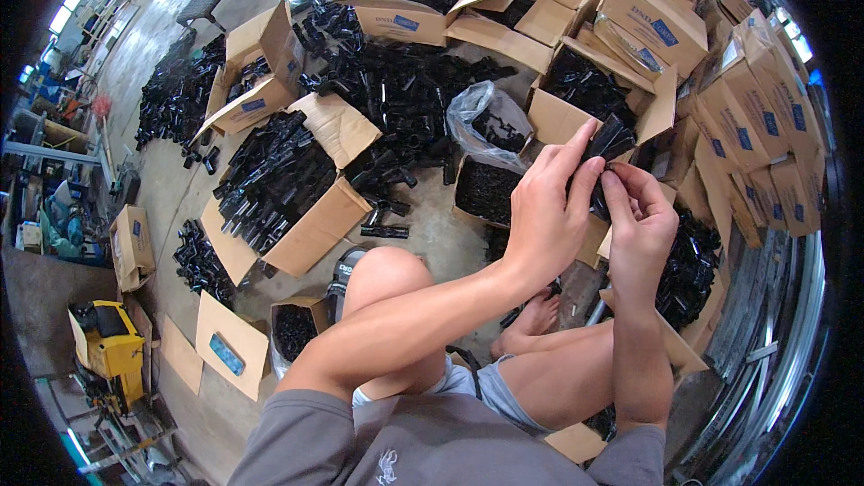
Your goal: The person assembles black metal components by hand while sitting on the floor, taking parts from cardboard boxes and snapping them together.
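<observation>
A shiny black plastic part (616,135) is raised in front of me, slightly right of the middle. My left hand (551,202) is closed on it, thumb against its side and forefinger stretched along it. At its lower end my right hand (644,225) pinches with thumb and forefinger; what lies between those fingertips is mostly hidden. Just beyond my hands stands an open carton (556,111) of similar black parts. Left of them, a box of small black pieces (484,191) sits under a clear plastic bag (468,130).
Black parts (396,81) lie heaped on the floor ahead. A tipped carton (315,227) spills more at left. Cartons (747,117) are stacked at right above long metal profiles (774,333). A phone (227,354) rests on cardboard near a yellow machine (117,351).
</observation>
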A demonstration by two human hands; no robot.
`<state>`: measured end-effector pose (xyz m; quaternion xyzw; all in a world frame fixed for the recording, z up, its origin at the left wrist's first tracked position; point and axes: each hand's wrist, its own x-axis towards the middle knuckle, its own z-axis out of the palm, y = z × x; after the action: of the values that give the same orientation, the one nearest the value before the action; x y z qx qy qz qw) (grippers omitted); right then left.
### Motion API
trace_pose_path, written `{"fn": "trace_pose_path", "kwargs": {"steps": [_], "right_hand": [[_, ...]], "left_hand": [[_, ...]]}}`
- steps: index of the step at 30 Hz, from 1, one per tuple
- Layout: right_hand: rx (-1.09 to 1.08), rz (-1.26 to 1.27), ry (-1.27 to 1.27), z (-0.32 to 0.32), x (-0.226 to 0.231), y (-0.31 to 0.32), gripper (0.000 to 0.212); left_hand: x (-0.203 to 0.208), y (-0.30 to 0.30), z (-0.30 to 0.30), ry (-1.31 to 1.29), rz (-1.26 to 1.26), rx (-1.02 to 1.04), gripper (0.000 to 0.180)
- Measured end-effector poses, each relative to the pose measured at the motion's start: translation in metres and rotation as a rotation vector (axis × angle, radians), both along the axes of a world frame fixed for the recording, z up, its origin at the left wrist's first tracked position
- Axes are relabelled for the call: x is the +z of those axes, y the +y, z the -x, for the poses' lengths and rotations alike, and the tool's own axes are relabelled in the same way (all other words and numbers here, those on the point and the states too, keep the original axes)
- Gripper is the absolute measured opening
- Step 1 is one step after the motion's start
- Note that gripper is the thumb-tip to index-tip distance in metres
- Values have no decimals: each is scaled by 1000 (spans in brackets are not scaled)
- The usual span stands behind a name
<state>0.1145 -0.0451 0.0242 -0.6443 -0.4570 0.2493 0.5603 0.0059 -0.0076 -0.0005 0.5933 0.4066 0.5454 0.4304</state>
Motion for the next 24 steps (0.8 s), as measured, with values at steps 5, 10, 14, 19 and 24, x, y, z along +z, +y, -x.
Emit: {"fn": "trace_pose_path", "kwargs": {"steps": [5, 10, 14, 19, 24], "right_hand": [[18, -2, 36, 2, 1, 2, 15], [16, 15, 54, -3, 1, 1, 16], [23, 8, 6, -7, -10, 3, 21], [54, -12, -45, -3, 0, 2, 19], [84, -19, 27, -9, -1, 3, 17]], "left_hand": [[2, -1, 4, 28, -2, 10, 39], [2, 1, 1, 0, 5, -12, 39], [0, 1, 1, -13, 0, -15, 38], [-7, 5, -6, -124, 19, -23, 37], [-7, 5, -7, -95, 3, -35, 37]]}}
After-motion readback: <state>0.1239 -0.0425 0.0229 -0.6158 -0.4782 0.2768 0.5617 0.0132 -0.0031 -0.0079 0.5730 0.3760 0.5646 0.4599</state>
